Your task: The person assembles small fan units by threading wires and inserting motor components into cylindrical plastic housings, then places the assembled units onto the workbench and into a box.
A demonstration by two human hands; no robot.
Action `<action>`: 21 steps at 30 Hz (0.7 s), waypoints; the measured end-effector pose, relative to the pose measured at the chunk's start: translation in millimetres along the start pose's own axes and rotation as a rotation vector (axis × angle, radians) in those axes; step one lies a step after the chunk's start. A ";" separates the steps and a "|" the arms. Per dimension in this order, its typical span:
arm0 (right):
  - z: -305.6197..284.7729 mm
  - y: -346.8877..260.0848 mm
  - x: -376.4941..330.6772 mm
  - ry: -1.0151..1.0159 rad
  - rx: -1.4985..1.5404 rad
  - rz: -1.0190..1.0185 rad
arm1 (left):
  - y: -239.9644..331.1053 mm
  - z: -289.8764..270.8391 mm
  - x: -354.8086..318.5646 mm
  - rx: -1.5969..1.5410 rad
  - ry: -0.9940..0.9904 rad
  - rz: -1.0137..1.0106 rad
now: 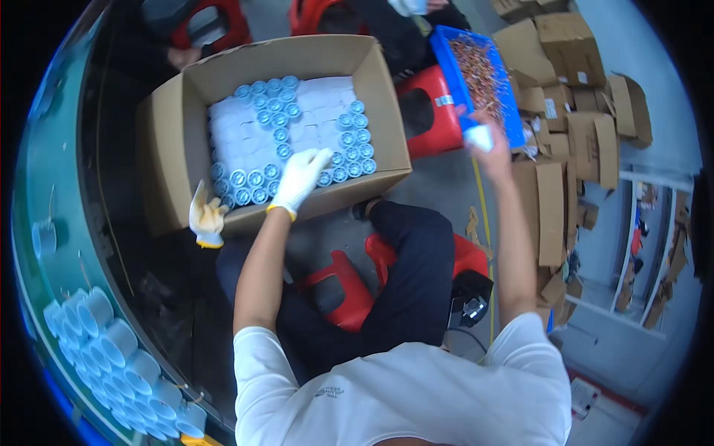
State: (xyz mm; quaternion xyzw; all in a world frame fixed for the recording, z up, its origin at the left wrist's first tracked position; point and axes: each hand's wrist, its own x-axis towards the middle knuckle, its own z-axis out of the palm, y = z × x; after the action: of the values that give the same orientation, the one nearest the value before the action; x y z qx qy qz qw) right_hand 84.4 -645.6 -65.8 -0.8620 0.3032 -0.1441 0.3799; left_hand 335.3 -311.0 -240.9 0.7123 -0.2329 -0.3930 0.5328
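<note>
My left hand [299,178], in a white knitted glove with a yellow cuff, reaches over the near side of a large open cardboard box [165,126]. Its fingers look loosely stretched, and I make out nothing held in them. Round pale-blue plastic cups [238,178] stand in rows inside the box, among many white pieces [238,145]. My right hand [492,149] is bare and smeared by motion, beside the near end of a blue tray [513,123]. It grips a small white piece [478,138] whose kind is unclear. Small copper-coloured parts [476,70] fill the tray.
A loose glove [207,214] hangs at the box's near left corner. Red stools [425,111] stand around, one under the tray. Pale-blue tubes [119,342] are stacked on the green bench [56,260]. Cardboard boxes [569,48] pile up at right. Other people sit beyond the box.
</note>
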 end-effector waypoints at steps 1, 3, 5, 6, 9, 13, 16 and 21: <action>39.6 -27.5 -20.1 -0.099 0.064 -0.057 | -0.3 5.2 3.2 -0.146 -0.128 0.007; 123.0 -49.9 -29.5 -0.260 0.126 -0.159 | 19.2 32.2 4.7 -0.778 -0.194 -0.129; 189.1 -54.2 -31.9 -0.351 0.159 -0.200 | 24.8 28.9 5.4 -0.707 -0.152 -0.108; 214.3 -57.1 -29.0 -0.368 0.218 -0.187 | 21.8 21.5 6.2 -0.646 -0.134 -0.068; 260.8 -49.4 -0.7 -0.407 0.363 -0.194 | 2.3 -5.7 13.9 -0.572 0.014 -0.146; 284.9 -53.5 10.5 -0.483 0.558 -0.147 | 17.9 -35.8 -3.8 -0.245 0.087 -0.163; 290.1 -41.0 15.2 -0.499 0.565 -0.194 | 12.2 -52.0 -9.2 -0.166 0.053 -0.148; 279.1 -42.6 20.1 -0.529 1.007 0.156 | 15.7 -62.9 -16.3 -0.578 0.007 -0.153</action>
State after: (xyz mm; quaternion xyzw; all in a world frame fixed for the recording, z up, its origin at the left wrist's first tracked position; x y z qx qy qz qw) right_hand 251.2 -477.4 -220.8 -0.5565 0.1543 -0.0217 0.8161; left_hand 378.0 -267.7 -213.3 0.5480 -0.0550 -0.4795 0.6832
